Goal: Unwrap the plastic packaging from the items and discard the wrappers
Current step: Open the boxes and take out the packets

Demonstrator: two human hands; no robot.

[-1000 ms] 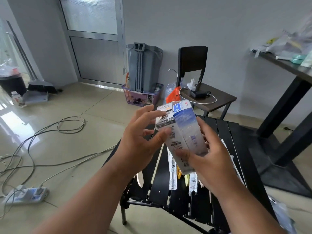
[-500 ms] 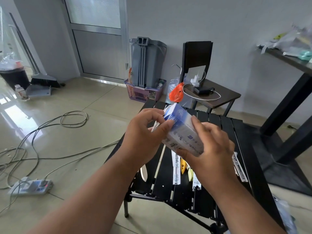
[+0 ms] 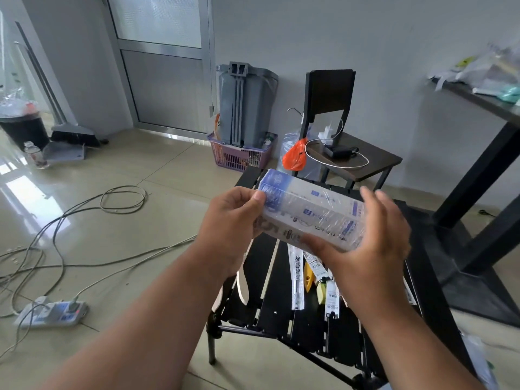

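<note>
Box [image 3: 309, 212] now sideways, print unreadable

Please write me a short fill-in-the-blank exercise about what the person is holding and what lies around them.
1. Both hands hold a plastic-wrapped box above the black slatted ____.
2. The left hand pinches the box's ____ end.
3. An orange bag hangs beside the dark ____.
4. The grey bin stands in a ____ basket.

Missing words: table; blue; chair; purple
</note>
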